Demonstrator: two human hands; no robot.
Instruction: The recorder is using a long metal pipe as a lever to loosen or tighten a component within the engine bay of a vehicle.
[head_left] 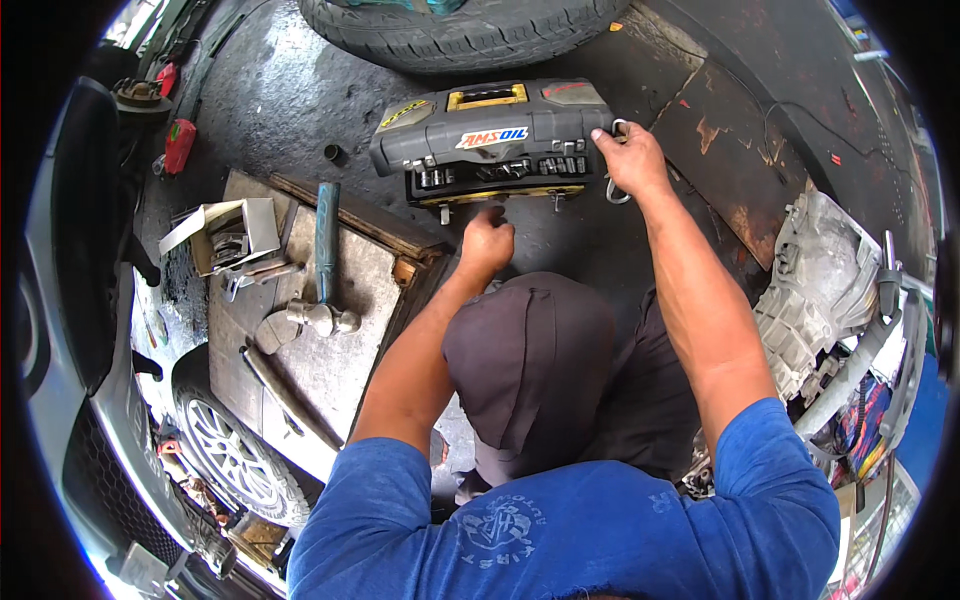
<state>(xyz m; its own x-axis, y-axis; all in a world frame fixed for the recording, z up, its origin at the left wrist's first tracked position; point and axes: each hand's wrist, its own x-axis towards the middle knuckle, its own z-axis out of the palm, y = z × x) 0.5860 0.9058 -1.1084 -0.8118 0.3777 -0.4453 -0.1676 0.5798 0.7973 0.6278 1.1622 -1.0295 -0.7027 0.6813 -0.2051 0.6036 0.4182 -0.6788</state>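
A dark grey tool case point(470, 128) with a yellow-edged handle stands on the floor ahead of me, its lid partly raised. Rows of silver sockets point(563, 166) show in the gap below the lid. My right hand point(635, 160) is at the lid's right corner, thumb against it. Its closed fingers hold a shiny metal tool point(619, 194) with looped ends, mostly covered by the hand. Close to the front edge, beside a hanging latch point(445, 214), is my left hand point(487, 245) with curled fingers. Whether anything is inside them is hidden.
Left of me, a low wooden bench point(340, 270) carries a hammer point(327, 250), a bar point(290, 395) and an open carton point(250, 225) of metal parts. A tyre point(460, 40) lies beyond the case. A metal gearbox housing point(820, 270) stands right; a car point(70, 300) is at far left.
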